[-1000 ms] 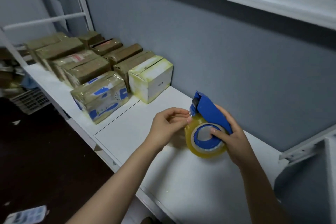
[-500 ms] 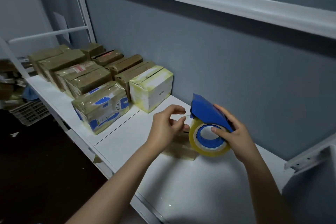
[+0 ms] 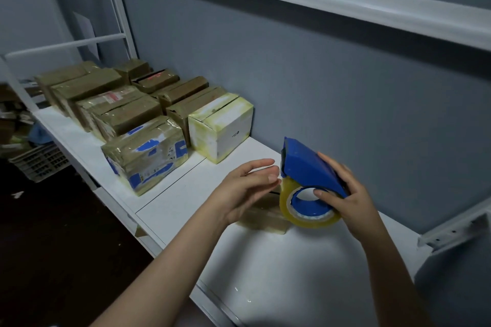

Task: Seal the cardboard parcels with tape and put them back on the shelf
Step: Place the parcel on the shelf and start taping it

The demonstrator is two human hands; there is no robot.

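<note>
Gripping the blue tape dispenser (image 3: 305, 164), the right hand (image 3: 348, 202) hooks its thumb into the core of the yellowish tape roll (image 3: 313, 221) and wraps its fingers over the housing. At nine o'clock of it, the left hand (image 3: 247, 188) holds nothing, its fingers straight and their tips just beside the dispenser's front. A small cardboard parcel (image 3: 263, 219) lies on the white shelf (image 3: 265, 273) beneath both hands, partly hidden. Taped parcels (image 3: 146, 154) stand grouped at ten o'clock.
</note>
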